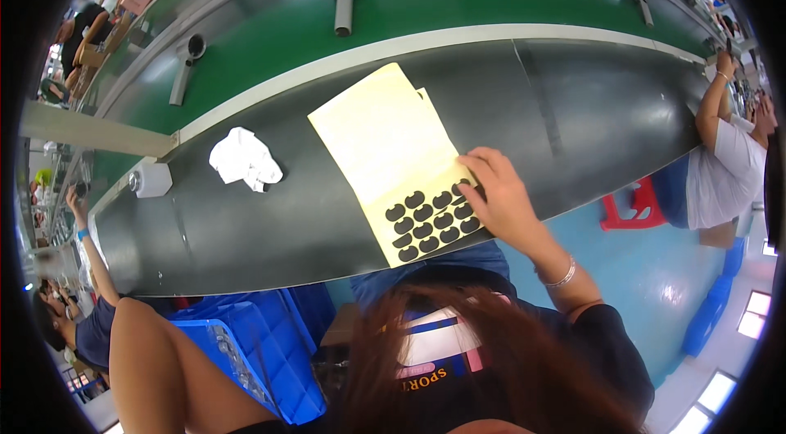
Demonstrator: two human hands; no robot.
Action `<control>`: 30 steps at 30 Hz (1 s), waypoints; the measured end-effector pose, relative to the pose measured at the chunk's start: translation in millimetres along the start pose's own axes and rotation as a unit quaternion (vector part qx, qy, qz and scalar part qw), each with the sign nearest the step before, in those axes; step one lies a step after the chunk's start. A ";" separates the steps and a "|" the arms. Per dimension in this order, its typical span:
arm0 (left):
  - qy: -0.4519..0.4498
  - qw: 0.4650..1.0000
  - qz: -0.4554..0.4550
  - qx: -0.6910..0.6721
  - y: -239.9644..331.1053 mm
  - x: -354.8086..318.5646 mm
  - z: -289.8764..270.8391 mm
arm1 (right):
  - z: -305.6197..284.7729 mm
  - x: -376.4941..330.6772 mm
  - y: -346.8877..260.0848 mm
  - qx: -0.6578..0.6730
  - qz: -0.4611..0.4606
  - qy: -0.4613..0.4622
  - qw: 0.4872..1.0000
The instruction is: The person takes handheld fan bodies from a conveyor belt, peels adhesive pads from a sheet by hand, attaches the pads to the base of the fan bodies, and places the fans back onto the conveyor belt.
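A pale yellow sheet (385, 127) lies on the dark tabletop in front of me. Its near end carries rows of several small black rounded pads (422, 230), each with a notch in its edge; they look like stickers. My right hand (506, 201) rests over the sheet's right edge, beside the upper right pads. Its thumb and fingers are apart, with the thumb tip close to one pad. Nothing held shows between them. My bent left arm (151, 352) comes in at the lower left, while its hand is out of view.
Left of the sheet are a crumpled white cloth or paper (245, 160) and a white bottle (151, 180). Beyond the table edge, a green conveyor belt (426, 0) carries grey hair-dryer-shaped housings (344, 0). A blue crate (254, 336) stands below at left; co-workers sit either side.
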State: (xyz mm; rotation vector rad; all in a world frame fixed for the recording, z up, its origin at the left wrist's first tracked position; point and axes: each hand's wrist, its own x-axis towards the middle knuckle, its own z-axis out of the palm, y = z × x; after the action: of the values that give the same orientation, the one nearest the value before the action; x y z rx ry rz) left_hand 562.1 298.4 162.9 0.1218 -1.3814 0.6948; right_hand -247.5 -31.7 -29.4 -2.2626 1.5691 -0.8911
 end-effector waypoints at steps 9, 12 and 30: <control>0.070 0.997 0.005 0.014 30.9 -65.8 134.1 | -2.8 -10.2 4.5 0.138 0.101 -0.114 0.979; 0.085 0.996 0.025 0.027 53.5 -70.8 270.4 | -18.7 -10.2 -0.5 0.133 0.116 -0.091 0.980; -0.727 0.596 -0.324 -0.100 114.1 -310.7 582.1 | -134.8 159.1 -31.5 0.090 -0.165 0.234 0.954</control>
State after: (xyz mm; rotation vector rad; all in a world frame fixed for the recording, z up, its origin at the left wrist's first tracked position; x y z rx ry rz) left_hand -3.0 -1.8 -34.2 1.1710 -2.7074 -0.4396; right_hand -268.1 -145.8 146.8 -2.3271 1.2064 -1.6894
